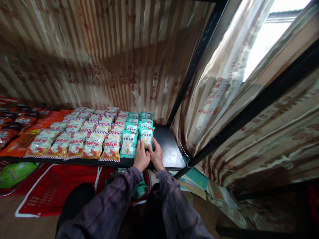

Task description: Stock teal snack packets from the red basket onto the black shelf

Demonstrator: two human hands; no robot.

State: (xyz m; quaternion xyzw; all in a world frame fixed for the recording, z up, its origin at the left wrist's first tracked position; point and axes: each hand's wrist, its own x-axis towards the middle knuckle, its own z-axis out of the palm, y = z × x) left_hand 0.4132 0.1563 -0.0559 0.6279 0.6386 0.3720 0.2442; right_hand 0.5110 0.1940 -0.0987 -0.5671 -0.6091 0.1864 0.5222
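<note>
Purple, faintly patterned sleeves (pixel 107 205) reach forward over dark-clad knees (pixel 72 207). Beneath the arms, on the floor, sits a red basket (pixel 59 186) with a pale handle, and beside it more teal packets (pixel 141 191) lie low between the forearms.

At the front edge of a black shelf (pixel 171 149), the left hand (pixel 142 157) and right hand (pixel 156 153) meet at one teal packet (pixel 146 133). Its lower part is between them: the left fingers lie close together over its lower left front, while the right thumb is at its lower front and the right fingers curve along its right edge. Both hands touch it; how firmly the fingers are clamped, I cannot tell.

This packet is small and plump, with a white face, dark printed characters, a little red near the top corner and yellowish shapes lower down. It stands at the front of the right-hand column of matching packets, just beside another teal column (pixel 128 142).

Left of these, rows of white-and-orange snack bags (pixel 92 144) with red lettering fill the shelf, then orange bags (pixel 27 139) farther left. Behind hangs a brown striped curtain (pixel 112 59); a black post (pixel 191 66) rises at the back corner.
</note>
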